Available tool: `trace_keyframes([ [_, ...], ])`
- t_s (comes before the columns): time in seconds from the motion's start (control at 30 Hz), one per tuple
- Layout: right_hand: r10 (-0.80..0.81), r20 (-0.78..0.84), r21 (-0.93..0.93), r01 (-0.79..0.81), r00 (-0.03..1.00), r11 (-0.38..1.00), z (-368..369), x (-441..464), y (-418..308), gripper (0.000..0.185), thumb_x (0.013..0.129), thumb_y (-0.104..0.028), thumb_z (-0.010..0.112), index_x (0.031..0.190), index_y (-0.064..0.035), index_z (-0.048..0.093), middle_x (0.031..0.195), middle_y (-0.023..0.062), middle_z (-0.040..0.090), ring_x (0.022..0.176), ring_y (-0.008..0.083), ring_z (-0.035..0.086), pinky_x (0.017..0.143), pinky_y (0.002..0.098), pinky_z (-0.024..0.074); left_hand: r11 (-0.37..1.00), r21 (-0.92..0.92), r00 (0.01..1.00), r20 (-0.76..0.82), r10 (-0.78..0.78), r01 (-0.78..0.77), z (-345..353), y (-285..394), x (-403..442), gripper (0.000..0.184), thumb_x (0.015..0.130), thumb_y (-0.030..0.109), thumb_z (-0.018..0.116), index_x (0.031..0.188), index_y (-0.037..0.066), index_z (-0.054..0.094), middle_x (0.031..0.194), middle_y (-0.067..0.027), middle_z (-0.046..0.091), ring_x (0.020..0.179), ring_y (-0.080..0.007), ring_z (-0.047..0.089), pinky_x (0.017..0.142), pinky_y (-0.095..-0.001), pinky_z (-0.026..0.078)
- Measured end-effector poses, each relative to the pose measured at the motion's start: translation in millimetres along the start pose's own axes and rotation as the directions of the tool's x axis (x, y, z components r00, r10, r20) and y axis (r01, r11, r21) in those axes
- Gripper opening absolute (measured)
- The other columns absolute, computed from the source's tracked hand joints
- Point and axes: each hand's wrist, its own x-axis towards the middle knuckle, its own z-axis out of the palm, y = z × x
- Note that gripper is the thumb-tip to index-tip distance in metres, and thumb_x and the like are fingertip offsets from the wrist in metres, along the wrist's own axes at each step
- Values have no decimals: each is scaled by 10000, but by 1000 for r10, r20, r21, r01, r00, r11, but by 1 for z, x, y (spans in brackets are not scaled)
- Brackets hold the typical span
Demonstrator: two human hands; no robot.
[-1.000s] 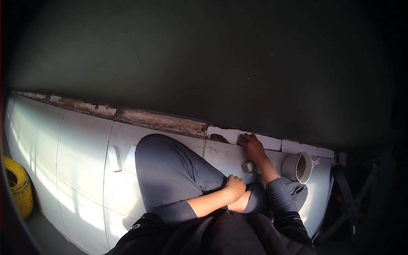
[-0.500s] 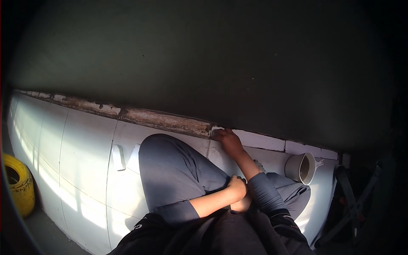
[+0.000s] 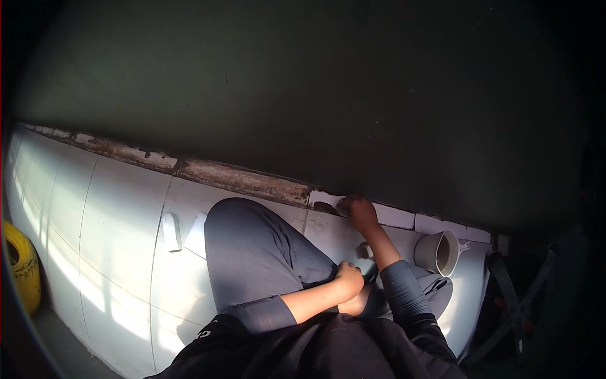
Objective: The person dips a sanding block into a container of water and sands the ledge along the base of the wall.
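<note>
My right hand (image 3: 362, 213) is at the foot of the dark wall, fingers closed and pressed against a white skirting tile (image 3: 396, 216). A small greyish bit shows at its fingertips, too unclear to name. Just left of these fingers the tile bears a dark patch (image 3: 325, 207). My left hand (image 3: 349, 282) rests closed in my lap, by my bare foot; what it holds, if anything, is hidden. Between the hands sits a small beige block-like object (image 3: 365, 251), with something dark below it.
A white mug-shaped pot with a handle (image 3: 437, 252) stands on the tiled floor (image 3: 120, 215) to the right. A white rounded bar (image 3: 171, 232) lies left of my knee. The skirting's left stretch (image 3: 240, 180) is brown and rough. A yellow tyre-like object (image 3: 22, 268) and dark crossed legs (image 3: 517, 309) flank me.
My right hand has slid right along the skirting, uncovering the dark patch on the white tile. The beige object now shows more clearly. My left hand stays in my lap.
</note>
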Motion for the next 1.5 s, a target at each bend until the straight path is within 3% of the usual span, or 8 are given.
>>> trace_keyframes([
  [0.1, -109, -178, 120, 132, 978, 984, 12, 13, -13, 363, 667, 62, 518, 918, -143, 682, 977, 60, 617, 924, 296, 582, 785, 393, 507, 996, -83, 1000, -5, -18, 17, -5, 1, -1, 259, 832, 154, 515, 1049, 106, 650, 1046, -81, 623, 959, -235, 576, 774, -371, 413],
  [0.37, -139, -158, 63, 150, 978, 987, 29, 10, -13, 352, 670, 61, 525, 894, -158, 686, 956, 57, 620, 918, 297, 587, 782, 384, 510, 994, -107, 999, -26, 34, -36, -5, -5, -7, 254, 834, 161, 512, 1040, 100, 648, 1042, -79, 620, 965, -240, 577, 781, -379, 420],
  [0.63, 7, 145, -174, 19, 989, 985, -10, -15, 45, 310, 637, 60, 544, 834, -132, 686, 887, 89, 645, 891, 277, 613, 790, 369, 492, 999, -31, 1000, 10, -27, 27, -2, 2, 1, 251, 827, 161, 523, 1035, 99, 650, 1028, -83, 619, 959, -229, 575, 789, -386, 419],
  [0.7, 4, -58, 111, 2, 998, 994, -8, -11, 40, 286, 652, 37, 565, 857, -126, 680, 905, 97, 646, 890, 280, 616, 803, 366, 494, 998, -47, 999, 27, -29, 30, -4, 2, 2, 256, 826, 155, 538, 1045, 93, 657, 1063, -85, 616, 986, -234, 569, 793, -384, 406],
  [0.83, -84, -203, 150, 115, 976, 982, 14, 3, 6, 288, 655, 12, 582, 893, -121, 674, 955, 82, 636, 918, 290, 599, 808, 367, 500, 1000, -30, 1000, 28, 7, -6, -4, -2, 0, 252, 831, 152, 513, 1036, 95, 646, 1030, -81, 618, 954, -243, 576, 795, -386, 421],
  [0.9, -127, -149, -98, 113, 981, 989, 29, 1, 0, 291, 661, -10, 586, 916, -121, 673, 994, 57, 617, 946, 299, 572, 803, 371, 506, 999, -36, 1000, 3, 7, -6, -2, -4, -2, 252, 830, 151, 512, 1036, 90, 644, 1038, -84, 615, 960, -245, 574, 800, -388, 421],
  [1.2, -352, -50, -241, 331, 935, 912, 8, -25, 47, 201, 697, -88, 561, 842, -135, 692, 996, 23, 562, 909, 236, 553, 758, 328, 524, 996, -89, 1000, 17, -5, 6, -8, -7, -6, 255, 825, 153, 513, 1040, 74, 625, 1052, -103, 605, 979, -250, 569, 820, -403, 419],
  [1.5, -33, 34, -325, 42, 999, 945, -12, -60, 113, 245, 696, -48, 561, 845, -177, 707, 1022, 31, 598, 968, 268, 564, 826, 354, 506, 996, -89, 1000, -26, 17, -19, -8, -6, -6, 252, 817, 151, 515, 1030, 77, 626, 1047, -106, 608, 970, -249, 574, 809, -409, 421],
])
